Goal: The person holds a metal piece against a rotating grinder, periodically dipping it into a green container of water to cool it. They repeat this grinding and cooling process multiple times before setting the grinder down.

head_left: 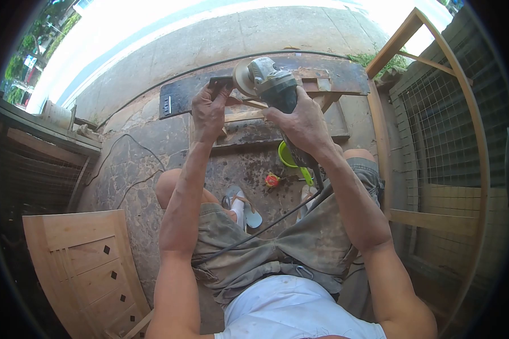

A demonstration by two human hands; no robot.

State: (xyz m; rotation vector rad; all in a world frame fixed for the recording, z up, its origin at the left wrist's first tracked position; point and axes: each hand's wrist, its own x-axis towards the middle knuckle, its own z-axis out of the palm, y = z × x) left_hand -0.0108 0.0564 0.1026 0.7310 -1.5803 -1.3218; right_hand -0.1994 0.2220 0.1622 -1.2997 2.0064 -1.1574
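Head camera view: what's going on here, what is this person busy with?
A seated person grips an angle grinder in the right hand and holds a small dark piece with the left hand at its disc. The cord runs down over the lap. A wooden panel is at lower left, a wire-mesh frame stands at right, and a green bowl sits on the ground.

The angle grinder (271,85) is showing dull metal and matt dark plastic, the concrete floor (136,164) looking rough, stained.
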